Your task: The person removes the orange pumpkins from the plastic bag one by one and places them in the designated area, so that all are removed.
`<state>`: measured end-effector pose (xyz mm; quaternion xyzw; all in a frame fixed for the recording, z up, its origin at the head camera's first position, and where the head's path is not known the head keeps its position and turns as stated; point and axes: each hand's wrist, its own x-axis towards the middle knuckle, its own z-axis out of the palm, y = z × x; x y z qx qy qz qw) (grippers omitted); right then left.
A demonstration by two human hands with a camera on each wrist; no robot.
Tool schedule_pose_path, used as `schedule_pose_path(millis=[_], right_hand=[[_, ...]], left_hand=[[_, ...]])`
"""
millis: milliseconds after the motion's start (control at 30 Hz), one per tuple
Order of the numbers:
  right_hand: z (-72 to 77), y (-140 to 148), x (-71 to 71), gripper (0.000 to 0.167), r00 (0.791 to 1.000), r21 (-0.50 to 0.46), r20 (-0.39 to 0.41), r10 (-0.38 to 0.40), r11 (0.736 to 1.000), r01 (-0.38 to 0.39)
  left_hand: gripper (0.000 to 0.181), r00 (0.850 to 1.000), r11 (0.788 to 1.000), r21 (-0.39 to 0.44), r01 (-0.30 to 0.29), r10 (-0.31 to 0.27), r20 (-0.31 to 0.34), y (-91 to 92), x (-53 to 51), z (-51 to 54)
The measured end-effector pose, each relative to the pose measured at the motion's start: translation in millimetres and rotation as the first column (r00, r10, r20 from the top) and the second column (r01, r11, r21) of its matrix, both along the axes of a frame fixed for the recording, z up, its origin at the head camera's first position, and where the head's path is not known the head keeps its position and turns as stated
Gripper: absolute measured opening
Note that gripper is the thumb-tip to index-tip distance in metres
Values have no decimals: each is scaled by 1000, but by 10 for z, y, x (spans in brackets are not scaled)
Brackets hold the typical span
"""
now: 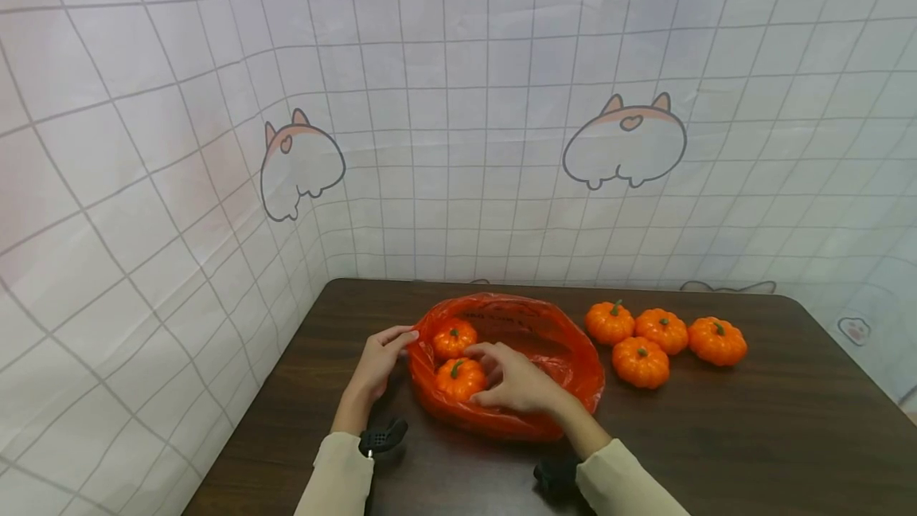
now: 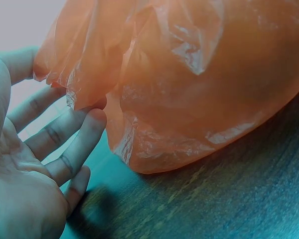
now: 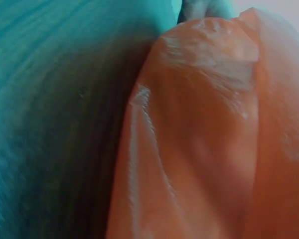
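One ribbed orange pumpkin (image 1: 458, 383) is sitting within the curled right hand (image 1: 517, 379); left hand (image 1: 377, 358) is pinching the surrounding red bag (image 1: 494, 423).

A: Ahead of you and to your left: white grid-printed sheeting (image 1: 466, 205), creased.

B: Two cartoon corgi rumps printed on it, a left one (image 1: 304, 170) near your corner fold and a right one (image 1: 626, 146), each heart-marked. Lower right, a pink-padded paw print (image 1: 855, 330).

A: Before you, a dark brown wood-grain table (image 1: 752, 436), far corners rounded, far edge near the sheeting.

B: Its surface reads teal-tinged in both your wrist views.
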<state>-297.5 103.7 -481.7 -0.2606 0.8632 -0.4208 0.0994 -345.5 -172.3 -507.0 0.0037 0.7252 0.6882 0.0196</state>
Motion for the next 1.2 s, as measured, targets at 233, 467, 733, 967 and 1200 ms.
schedule_pose_path(millis=[233,467,733,967,1200], right_hand=[[90,92,0,68,1000,-30,13,-18,999,19],[157,186,4,67,999,-61,6,-53,997,53],[216,304,12,67,997,-82,2,-74,994,74],[249,404,29,68,996,-104,-13,-85,991,83],[308,522,118,65,995,-107,-59,-85,991,78]], left_hand=[[33,1000,1000,6,0,0,0,15,5,8],[29,1000,1000,18,-3,2,9,20,4,-1],[30,1000,1000,23,6,-6,8,7,8,0],[32,1000,1000,13,23,-23,5,1,9,2],[32,1000,1000,5,24,-24,-2,2,13,-2]])
